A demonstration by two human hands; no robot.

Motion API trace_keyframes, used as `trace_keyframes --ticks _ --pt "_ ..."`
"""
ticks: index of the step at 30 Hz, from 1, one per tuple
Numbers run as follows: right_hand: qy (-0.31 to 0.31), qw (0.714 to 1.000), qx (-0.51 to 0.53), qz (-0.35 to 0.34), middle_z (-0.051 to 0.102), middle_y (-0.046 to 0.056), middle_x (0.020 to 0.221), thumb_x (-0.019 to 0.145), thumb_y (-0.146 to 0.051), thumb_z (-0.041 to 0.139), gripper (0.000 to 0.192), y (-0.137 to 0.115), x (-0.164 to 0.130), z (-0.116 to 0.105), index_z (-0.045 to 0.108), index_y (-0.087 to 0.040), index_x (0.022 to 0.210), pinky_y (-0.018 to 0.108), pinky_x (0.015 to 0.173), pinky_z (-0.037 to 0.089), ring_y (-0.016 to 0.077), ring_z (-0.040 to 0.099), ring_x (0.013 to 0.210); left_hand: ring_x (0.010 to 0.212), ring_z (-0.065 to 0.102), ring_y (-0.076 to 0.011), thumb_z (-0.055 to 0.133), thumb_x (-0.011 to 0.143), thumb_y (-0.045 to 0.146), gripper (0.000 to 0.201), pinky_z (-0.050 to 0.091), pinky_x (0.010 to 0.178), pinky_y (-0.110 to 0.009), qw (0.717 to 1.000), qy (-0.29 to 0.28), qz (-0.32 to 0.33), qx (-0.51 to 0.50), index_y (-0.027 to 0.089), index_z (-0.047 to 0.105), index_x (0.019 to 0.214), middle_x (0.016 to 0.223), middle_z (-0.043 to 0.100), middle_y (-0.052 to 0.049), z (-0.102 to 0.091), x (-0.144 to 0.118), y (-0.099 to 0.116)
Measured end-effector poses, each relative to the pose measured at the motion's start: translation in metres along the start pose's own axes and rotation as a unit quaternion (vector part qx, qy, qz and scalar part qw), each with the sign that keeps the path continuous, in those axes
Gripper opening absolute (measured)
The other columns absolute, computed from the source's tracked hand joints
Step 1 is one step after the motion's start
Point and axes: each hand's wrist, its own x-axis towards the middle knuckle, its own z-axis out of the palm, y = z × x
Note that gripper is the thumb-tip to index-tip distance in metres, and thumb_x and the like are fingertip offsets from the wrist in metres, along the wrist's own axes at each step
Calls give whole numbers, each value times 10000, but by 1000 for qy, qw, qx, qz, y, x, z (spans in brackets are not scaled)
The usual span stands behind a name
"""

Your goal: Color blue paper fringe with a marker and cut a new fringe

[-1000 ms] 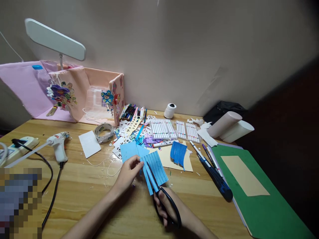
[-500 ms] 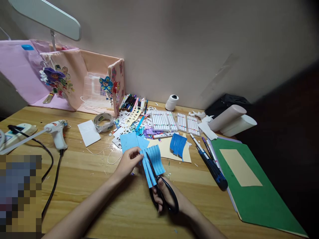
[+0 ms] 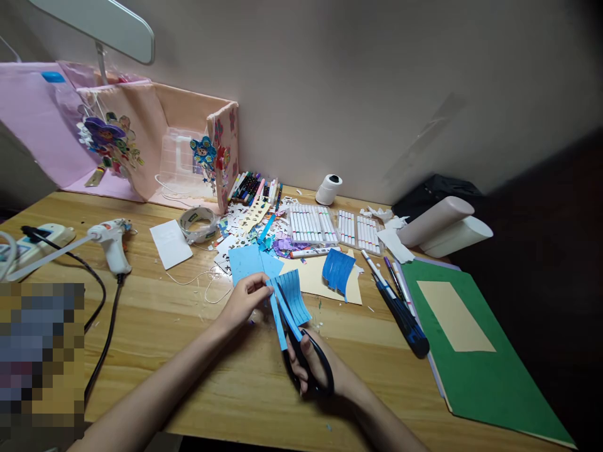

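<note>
Between the thumb and fingers of my left hand (image 3: 245, 300) is the upper edge of a light blue paper (image 3: 293, 295) cut into strips. My right hand (image 3: 315, 364) is closed round the black handles of a pair of scissors (image 3: 325, 367). The blades lie among the strips, partly covered by them, with one narrow strip to the left and another along the right blade. Beyond my left hand lies a flat light blue sheet (image 3: 245, 260). A darker blue fringed piece (image 3: 338, 271) rests on cream paper (image 3: 311, 284) to the right.
A glue gun (image 3: 113, 245) with its cord and a roll of tape (image 3: 198, 224) lie left. Paper scraps (image 3: 245, 226) and marker sets (image 3: 313, 225) fill the back. A blue utility knife (image 3: 402, 320) lies beside a green board (image 3: 485, 376) at right.
The scissor blades have spread wider, and the strips between them have moved apart. My left hand keeps its pinch on the paper. The whole view has shifted slightly.
</note>
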Motion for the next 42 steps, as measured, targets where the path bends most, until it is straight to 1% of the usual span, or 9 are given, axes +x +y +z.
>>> trace_keyframes --ticks 8,18,25,28,32,34,36,39,42 --pt "-7 1000 4 2 421 -59 501 658 -869 245 737 -10 -4 1 445 -166 755 183 395 379 75 447 393 565 429 -100 616 689 330 215 350 540 -207 999 -31 -23 -15 155 496 649 596 444 38 1 -3 0" --pt "37 998 -44 13 365 -89 403 612 -873 368 688 -2 4 -3 394 -187 659 151 281 323 48 374 282 559 430 -106 620 675 338 222 352 529 -213 998 -26 -38 -36 163 486 643 594 443 33 3 -2 -1" --pt "49 997 -48 30 374 -80 378 604 -881 349 696 -2 5 -2 395 -189 652 153 279 305 59 384 278 515 381 -97 605 689 361 233 301 496 -205 999 -15 -21 -28 170 482 640 560 404 46 3 -2 -1" --pt "33 999 -28 16 359 -92 419 630 -869 341 687 1 4 -1 400 -188 694 165 313 348 49 359 302 566 419 -115 602 706 343 213 343 544 -218 999 -11 27 19 168 507 629 597 439 29 3 -2 1" --pt "-24 1000 14 5 398 -72 502 646 -870 273 731 -2 -6 -2 441 -176 799 173 383 368 62 402 380 781 501 -170 598 724 307 180 401 694 -245 995 4 99 31 158 546 636 811 535 -34 -1 0 2" --pt "-62 998 16 -4 424 -51 552 654 -867 239 748 -5 -12 -7 455 -170 819 192 436 394 71 426 428 772 504 -166 581 737 310 156 407 695 -244 995 30 90 -6 165 550 687 814 539 -26 -4 1 1" --pt "-77 997 5 -16 432 -41 590 662 -856 292 728 -9 -17 -16 461 -167 822 203 465 404 73 426 455 658 476 -135 568 738 321 154 401 627 -227 995 60 69 -42 178 521 704 715 503 10 -9 3 0" --pt "-45 998 21 -33 397 -62 528 656 -822 429 659 -15 -15 -34 457 -172 759 197 410 369 64 367 401 527 391 -104 561 722 343 195 354 522 -197 993 94 46 -60 193 448 667 581 391 56 -15 7 -1" --pt "135 987 42 -72 359 -80 451 744 -715 461 531 -20 -4 -45 424 -188 688 215 411 376 77 371 369 507 362 -96 561 708 354 219 326 486 -185 993 103 51 -38 196 417 657 570 362 65 -16 7 -1"
